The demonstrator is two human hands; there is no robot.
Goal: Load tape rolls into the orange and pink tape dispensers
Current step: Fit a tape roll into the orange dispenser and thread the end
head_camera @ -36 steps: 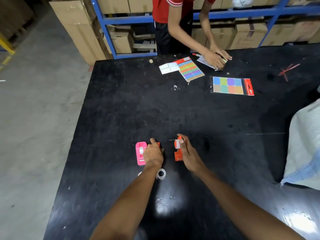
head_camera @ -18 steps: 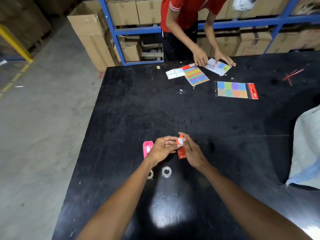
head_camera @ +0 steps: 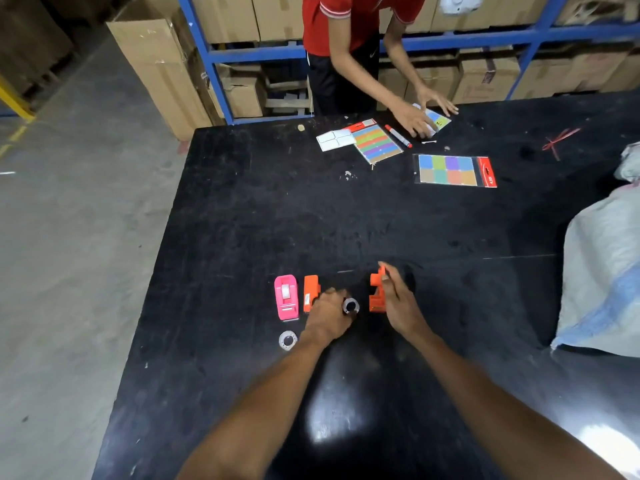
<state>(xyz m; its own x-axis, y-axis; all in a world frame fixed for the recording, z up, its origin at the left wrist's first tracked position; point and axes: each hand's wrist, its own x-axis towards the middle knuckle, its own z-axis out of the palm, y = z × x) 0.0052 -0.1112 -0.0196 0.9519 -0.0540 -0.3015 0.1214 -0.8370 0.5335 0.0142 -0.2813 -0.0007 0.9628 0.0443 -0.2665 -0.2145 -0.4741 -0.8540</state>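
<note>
A pink tape dispenser (head_camera: 286, 297) with a tape roll in it lies flat on the black table (head_camera: 277, 220). Right beside it lies an orange dispenser (head_camera: 310, 293). My left hand (head_camera: 329, 315) is closed around a clear tape roll (head_camera: 350, 306), just right of that orange dispenser. My right hand (head_camera: 398, 301) holds a second orange dispenser (head_camera: 376, 291) upright on the table, apart from the roll. Another clear tape roll (head_camera: 287, 339) lies loose on the table near my left wrist.
Across the table a person in a red shirt (head_camera: 353, 22) handles colored sticky-note packs (head_camera: 453, 170), with a marker (head_camera: 398, 136) nearby. A white sack (head_camera: 602, 271) sits at the right edge. Blue shelving (head_camera: 221, 57) with cardboard boxes stands behind.
My hands have parted. The left hand dropped back and now holds a tape roll. The right hand keeps the orange dispenser, moved right. The other orange dispenser is now uncovered.
</note>
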